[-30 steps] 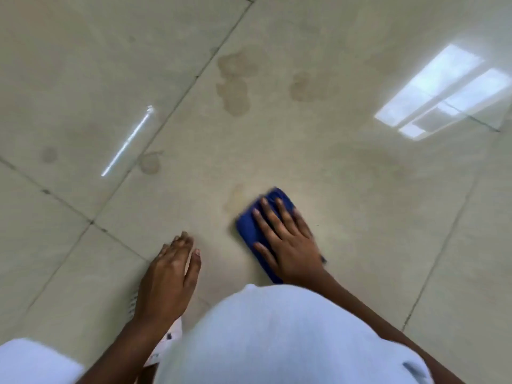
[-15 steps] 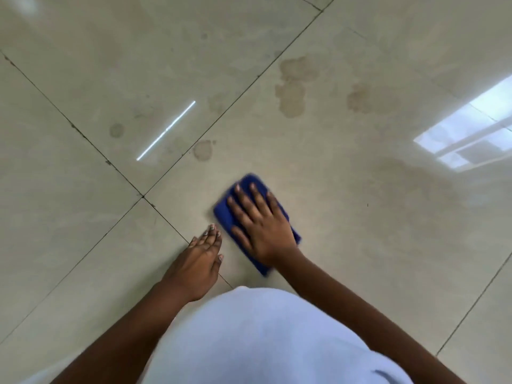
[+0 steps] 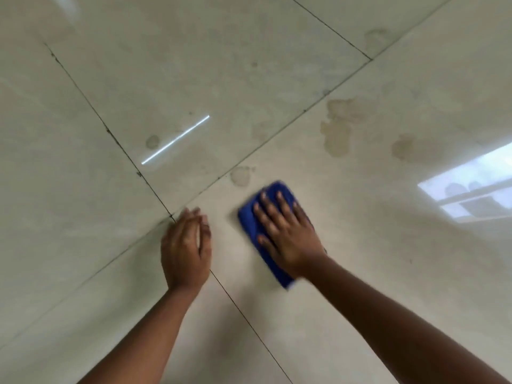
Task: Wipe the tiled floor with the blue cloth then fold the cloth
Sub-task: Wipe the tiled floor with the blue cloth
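A folded blue cloth (image 3: 249, 217) lies flat on the glossy beige tiled floor (image 3: 374, 273). My right hand (image 3: 288, 234) presses down on it, palm flat and fingers spread, covering most of it; blue edges show at the far end, the left side and the near corner. My left hand (image 3: 187, 245) rests flat on the floor to the left of the cloth, fingers together, over a grout crossing, holding nothing. A damp stain (image 3: 241, 176) lies just beyond the cloth's far end.
More brownish stains mark the floor ahead to the right (image 3: 336, 134) (image 3: 404, 148) and one small spot to the left (image 3: 152, 141). Dark grout lines (image 3: 110, 134) cross the tiles. A window reflection (image 3: 476, 184) glares at the right edge.
The view has tilted forward, and the white clothing at the bottom has left the frame. My right hand with the cloth has slid forward, closer to the nearest stain. The left hand stays planted.
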